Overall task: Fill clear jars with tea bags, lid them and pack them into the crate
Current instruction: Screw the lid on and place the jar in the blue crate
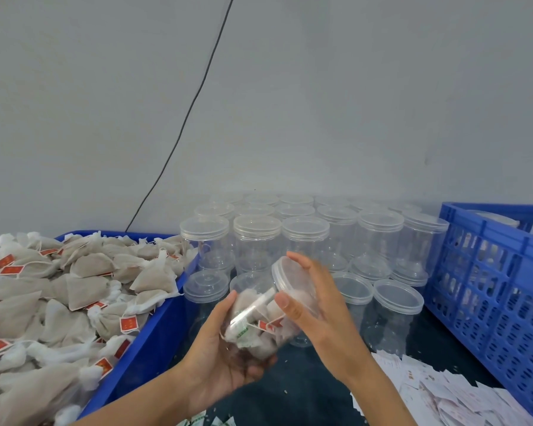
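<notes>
Grey wall (351,103) filled the upper view, a black cable (194,99) running down it. On the dark table (305,392) a blue tub (148,342) at left was heaped with tea bags (83,287) carrying red tags; a blue slotted crate (493,296) stood at right, contents unclear through the slots. Between them stood a block of empty lidded clear jars (305,235), stacked in two layers at the back. White paper slips (443,392) lay scattered at lower right. Held above the table in front of the empties, the filled jar (260,327) was tilted, long axis running from lower left to upper right, mouth end pointing up-right toward the crate side. Left hand (225,358) cradled its base from below, fingers curled round the body. Right hand (320,305) gripped the clear lid (291,281) seated on the mouth, thumb on the near rim, fingers round the far rim. Tea bags and a white packet showed inside.
</notes>
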### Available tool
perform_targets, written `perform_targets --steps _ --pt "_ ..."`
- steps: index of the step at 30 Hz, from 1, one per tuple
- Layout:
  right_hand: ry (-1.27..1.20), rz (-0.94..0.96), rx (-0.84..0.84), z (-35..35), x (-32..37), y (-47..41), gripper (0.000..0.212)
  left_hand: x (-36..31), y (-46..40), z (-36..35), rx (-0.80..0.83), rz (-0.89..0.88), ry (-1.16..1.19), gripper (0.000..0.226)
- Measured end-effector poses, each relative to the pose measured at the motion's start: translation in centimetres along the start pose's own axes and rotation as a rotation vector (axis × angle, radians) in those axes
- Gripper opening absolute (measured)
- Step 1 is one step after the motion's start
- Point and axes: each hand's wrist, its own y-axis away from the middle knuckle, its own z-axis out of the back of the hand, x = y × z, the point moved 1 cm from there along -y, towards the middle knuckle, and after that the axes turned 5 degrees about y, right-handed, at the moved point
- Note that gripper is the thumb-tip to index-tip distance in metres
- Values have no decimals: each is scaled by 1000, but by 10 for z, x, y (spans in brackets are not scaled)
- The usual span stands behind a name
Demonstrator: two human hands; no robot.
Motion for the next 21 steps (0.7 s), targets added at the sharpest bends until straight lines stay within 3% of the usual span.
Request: perform_targets --steps 3,9,15,21 --pt "-20 -16 -22 -2 -3 -2 61 0 -3 2 1 79 46 67" --pt "-33 -60 -154 -11 -10 -4 60 -4 -7 8 -4 56 10 61" --pt "-124 -46 -234 -16 -6 -4 61 -5 -8 7 -5 -35 -34 58" --pt "-135 -58 -254 -14 -6 -7 45 -4 -6 4 -13 -148 -94 54"
